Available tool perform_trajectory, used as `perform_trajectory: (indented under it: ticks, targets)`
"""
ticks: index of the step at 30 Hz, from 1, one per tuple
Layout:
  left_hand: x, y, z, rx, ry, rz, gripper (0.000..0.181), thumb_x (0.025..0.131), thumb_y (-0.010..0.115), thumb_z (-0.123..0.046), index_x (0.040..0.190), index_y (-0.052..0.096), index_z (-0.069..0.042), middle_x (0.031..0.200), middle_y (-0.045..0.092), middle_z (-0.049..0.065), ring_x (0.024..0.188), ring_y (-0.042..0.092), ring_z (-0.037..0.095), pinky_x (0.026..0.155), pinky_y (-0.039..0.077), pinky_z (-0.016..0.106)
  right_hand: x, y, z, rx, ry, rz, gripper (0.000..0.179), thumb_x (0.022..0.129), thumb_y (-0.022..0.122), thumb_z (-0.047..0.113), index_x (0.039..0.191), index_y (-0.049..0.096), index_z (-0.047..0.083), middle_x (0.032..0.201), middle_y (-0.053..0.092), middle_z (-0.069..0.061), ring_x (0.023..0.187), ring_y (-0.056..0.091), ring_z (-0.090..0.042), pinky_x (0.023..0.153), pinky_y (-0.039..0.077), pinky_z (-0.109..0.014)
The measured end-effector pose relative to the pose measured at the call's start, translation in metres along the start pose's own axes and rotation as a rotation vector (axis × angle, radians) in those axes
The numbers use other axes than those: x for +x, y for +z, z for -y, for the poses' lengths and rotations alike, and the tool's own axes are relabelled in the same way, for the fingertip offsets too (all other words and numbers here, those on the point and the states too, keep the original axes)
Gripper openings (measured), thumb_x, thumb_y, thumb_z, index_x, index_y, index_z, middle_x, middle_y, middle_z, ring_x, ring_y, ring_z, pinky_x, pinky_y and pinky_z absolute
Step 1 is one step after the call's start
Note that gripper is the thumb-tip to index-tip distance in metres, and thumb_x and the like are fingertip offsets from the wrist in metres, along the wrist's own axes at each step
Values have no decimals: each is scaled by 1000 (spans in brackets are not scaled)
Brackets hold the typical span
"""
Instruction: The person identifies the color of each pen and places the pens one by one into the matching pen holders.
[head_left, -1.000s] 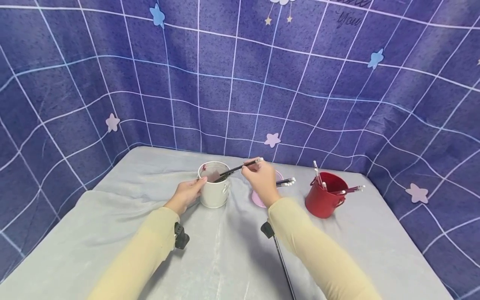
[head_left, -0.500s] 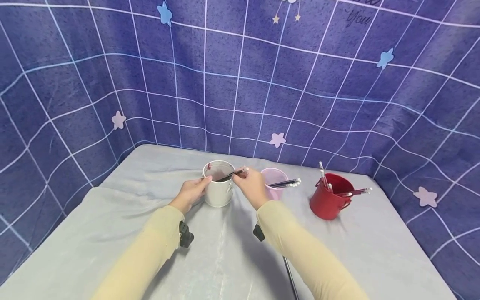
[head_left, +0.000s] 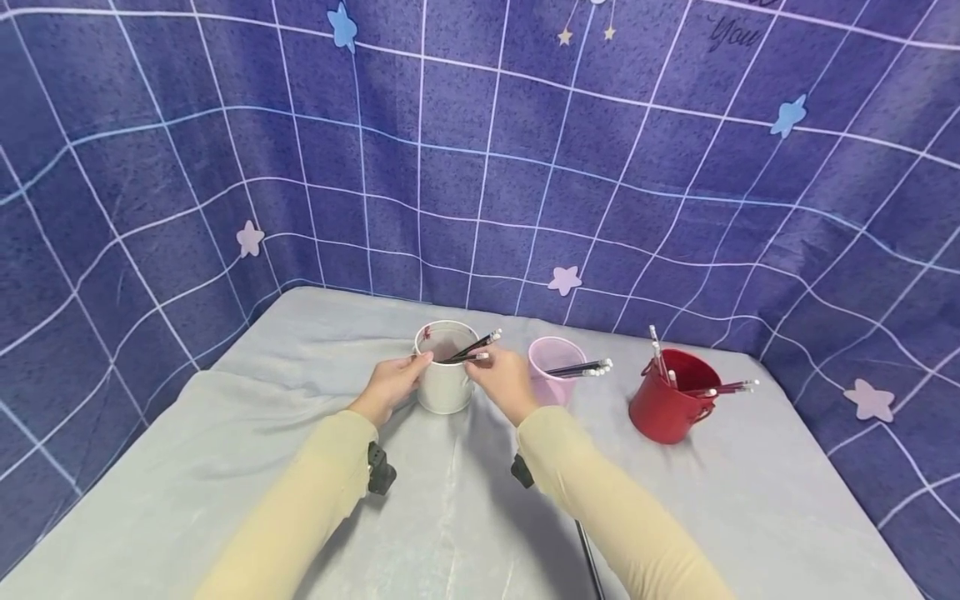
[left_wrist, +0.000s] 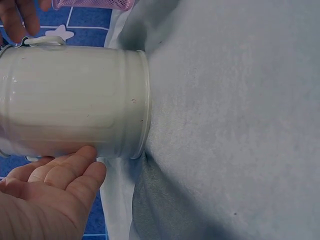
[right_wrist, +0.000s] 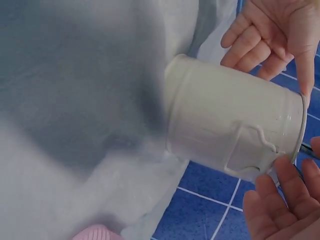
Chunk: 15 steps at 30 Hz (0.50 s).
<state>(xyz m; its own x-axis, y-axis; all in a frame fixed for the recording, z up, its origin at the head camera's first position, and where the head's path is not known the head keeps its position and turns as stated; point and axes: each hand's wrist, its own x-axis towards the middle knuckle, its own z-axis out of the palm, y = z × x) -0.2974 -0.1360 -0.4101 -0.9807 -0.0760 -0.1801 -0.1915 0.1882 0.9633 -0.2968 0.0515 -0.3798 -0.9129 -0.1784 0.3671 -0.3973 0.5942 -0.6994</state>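
A white metal bucket (head_left: 444, 393) stands upright on the cloth, with black pencils (head_left: 482, 342) leaning out over its right rim. My left hand (head_left: 390, 386) holds its left side, thumb at the rim and fingers along the wall. At the right rim my right hand (head_left: 501, 380) pinches a black pencil (head_left: 459, 360) near its white eraser end; the pencil's lower end is inside the bucket, out of sight. Seen from the right wrist, the bucket's side handle (right_wrist: 232, 150) lies by my right fingers (right_wrist: 290, 182).
A pink bucket (head_left: 553, 390) holding several black pencils (head_left: 581, 368) stands just right of my right hand. Farther right is a red bucket (head_left: 660, 414) with white pencils (head_left: 657, 354) and dark red pencils (head_left: 731, 388). A blue starred curtain (head_left: 450, 108) hangs behind the table.
My right hand has moved left and down from beside the pink bucket to the white bucket's rim, lowering the pencil into it. My left hand keeps its hold. The head view has shifted slightly.
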Motion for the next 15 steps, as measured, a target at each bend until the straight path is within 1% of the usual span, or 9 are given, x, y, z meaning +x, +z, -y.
perform_trajectory:
  ticks: [4,6,9,11,12,14,15]
  targets:
    - [0,1,2,-14,5,7,59,98,53,-39,136,47,6,134,49,27,126,47,37,109,36,46,-7,-15,-8,-13,15,58,21,84,66,13,100,70,2,93,73,-13,89,69,-26,81,56,-36]
    - [1,0,3,-12,2,3,59,97,53,-40,136,47,5,134,49,26,127,47,37,109,36,46,-11,-28,-13,-59,-1,100,21,85,66,16,101,70,3,93,72,-12,88,68,-25,81,55,-37]
    - [2,-1,4,-17,2,6,59,98,53,-40,137,47,5,135,49,25,127,47,37,109,36,46,-20,-52,-27,-114,-82,168,20,87,68,18,100,70,2,92,72,-11,87,68,-25,83,54,-39]
    - [2,-1,4,-21,6,18,60,98,52,-39,137,46,5,136,48,25,127,46,37,109,35,46,-28,-70,-39,-151,-135,224,19,86,69,17,98,70,2,91,72,-10,87,67,-24,83,54,-39]
    - [2,0,3,-26,8,22,59,98,53,-39,137,47,5,136,48,25,127,46,37,109,36,46,-32,-80,-45,-166,-146,257,17,86,69,16,95,70,1,90,72,-9,85,67,-24,81,55,-39]
    - [2,-1,3,-24,11,19,59,97,53,-40,136,48,5,136,49,25,127,46,37,109,36,46,-42,-96,-56,-244,-151,309,14,85,68,15,93,71,3,87,71,-5,83,66,-21,78,55,-38]
    - [2,-1,3,-18,13,14,59,97,53,-40,136,49,4,135,49,25,127,47,37,109,37,47,-48,-103,-61,-302,-134,328,13,85,67,15,92,71,5,85,71,-3,81,65,-19,74,55,-37]
